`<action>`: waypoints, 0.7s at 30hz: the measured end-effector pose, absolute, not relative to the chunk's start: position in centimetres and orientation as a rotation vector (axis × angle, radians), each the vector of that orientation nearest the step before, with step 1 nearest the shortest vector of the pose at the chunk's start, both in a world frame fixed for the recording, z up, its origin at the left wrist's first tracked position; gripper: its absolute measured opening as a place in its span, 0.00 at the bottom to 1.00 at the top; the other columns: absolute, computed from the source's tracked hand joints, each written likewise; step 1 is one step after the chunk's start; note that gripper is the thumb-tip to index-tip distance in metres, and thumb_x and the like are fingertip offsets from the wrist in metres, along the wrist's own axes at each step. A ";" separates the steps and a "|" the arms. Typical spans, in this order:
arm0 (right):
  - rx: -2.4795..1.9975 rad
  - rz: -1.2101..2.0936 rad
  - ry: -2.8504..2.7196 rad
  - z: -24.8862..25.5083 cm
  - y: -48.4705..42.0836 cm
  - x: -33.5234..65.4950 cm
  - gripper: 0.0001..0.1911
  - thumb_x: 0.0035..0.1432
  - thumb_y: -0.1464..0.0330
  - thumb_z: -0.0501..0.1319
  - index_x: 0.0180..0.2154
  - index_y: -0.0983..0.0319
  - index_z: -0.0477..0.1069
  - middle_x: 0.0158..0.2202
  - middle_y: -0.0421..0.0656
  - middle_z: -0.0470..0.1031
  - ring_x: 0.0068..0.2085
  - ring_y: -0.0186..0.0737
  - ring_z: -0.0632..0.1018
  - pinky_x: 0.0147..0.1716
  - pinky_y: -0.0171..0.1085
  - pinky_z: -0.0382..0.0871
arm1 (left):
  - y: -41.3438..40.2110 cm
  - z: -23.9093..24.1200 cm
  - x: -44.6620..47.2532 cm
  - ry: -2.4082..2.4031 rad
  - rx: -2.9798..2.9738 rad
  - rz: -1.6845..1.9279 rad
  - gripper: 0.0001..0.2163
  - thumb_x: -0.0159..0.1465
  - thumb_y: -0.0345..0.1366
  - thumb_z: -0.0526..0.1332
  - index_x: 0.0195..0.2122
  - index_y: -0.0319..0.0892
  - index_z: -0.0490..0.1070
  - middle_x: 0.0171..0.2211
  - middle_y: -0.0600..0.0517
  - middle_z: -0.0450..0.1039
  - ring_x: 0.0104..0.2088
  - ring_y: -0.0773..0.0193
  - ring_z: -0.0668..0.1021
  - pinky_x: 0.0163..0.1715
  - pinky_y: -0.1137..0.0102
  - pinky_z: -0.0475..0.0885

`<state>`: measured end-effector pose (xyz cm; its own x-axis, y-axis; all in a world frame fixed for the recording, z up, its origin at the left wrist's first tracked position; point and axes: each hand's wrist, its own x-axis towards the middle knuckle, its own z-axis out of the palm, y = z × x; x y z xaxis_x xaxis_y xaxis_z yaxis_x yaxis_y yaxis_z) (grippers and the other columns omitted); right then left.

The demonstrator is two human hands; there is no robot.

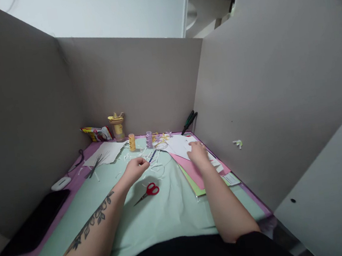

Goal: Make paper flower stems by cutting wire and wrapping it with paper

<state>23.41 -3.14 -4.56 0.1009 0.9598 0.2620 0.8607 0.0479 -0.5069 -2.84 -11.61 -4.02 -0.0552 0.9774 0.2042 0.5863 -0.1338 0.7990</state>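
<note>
My left hand is closed in a pinch on a thin blue stick-like tool over the pale green mat. My right hand lies flat, fingers down, on a stack of white and pink paper sheets at the right of the mat. Red-handled scissors lie on the mat between my forearms. Thin white paper strips are scattered near my left hand.
Grey cardboard walls enclose the desk on three sides. At the back stand a yellow spool, a purple spool, a yellow-lidded jar and a snack packet. Green-handled pliers lean at the right corner. A black phone lies left.
</note>
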 end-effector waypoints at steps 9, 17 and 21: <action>-0.551 1.328 -1.459 -6.8 -7.8 13.2 0.31 0.43 0.65 0.66 0.49 0.57 0.58 0.47 0.46 0.70 0.48 0.41 0.73 0.48 0.42 0.66 | -12.4 -3.9 -1.7 1.682 1.894 1.220 0.10 0.55 0.41 0.54 0.23 0.41 0.68 0.22 0.55 0.69 0.23 0.68 0.67 0.26 0.73 0.60; -0.666 1.412 -1.433 -6.7 -9.2 12.4 0.18 0.45 0.66 0.64 0.40 0.59 0.62 0.26 0.35 0.68 0.27 0.33 0.72 0.31 0.36 0.69 | -12.6 -4.4 -1.5 1.703 2.056 1.247 0.10 0.58 0.39 0.53 0.26 0.41 0.70 0.26 0.53 0.71 0.26 0.67 0.69 0.27 0.73 0.61; -0.690 1.419 -1.500 -7.1 -9.0 12.3 0.13 0.45 0.67 0.61 0.36 0.60 0.64 0.24 0.35 0.67 0.25 0.32 0.70 0.26 0.33 0.67 | -12.2 -4.3 -1.7 1.652 1.963 1.202 0.11 0.57 0.41 0.54 0.25 0.41 0.69 0.24 0.54 0.70 0.24 0.67 0.67 0.26 0.73 0.60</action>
<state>12.32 -8.99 -7.07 -0.4125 0.8783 0.2418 -0.1927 0.1752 -0.9655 -1.74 -12.22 -4.29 -0.0154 0.9178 0.3969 0.6598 -0.2889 0.6937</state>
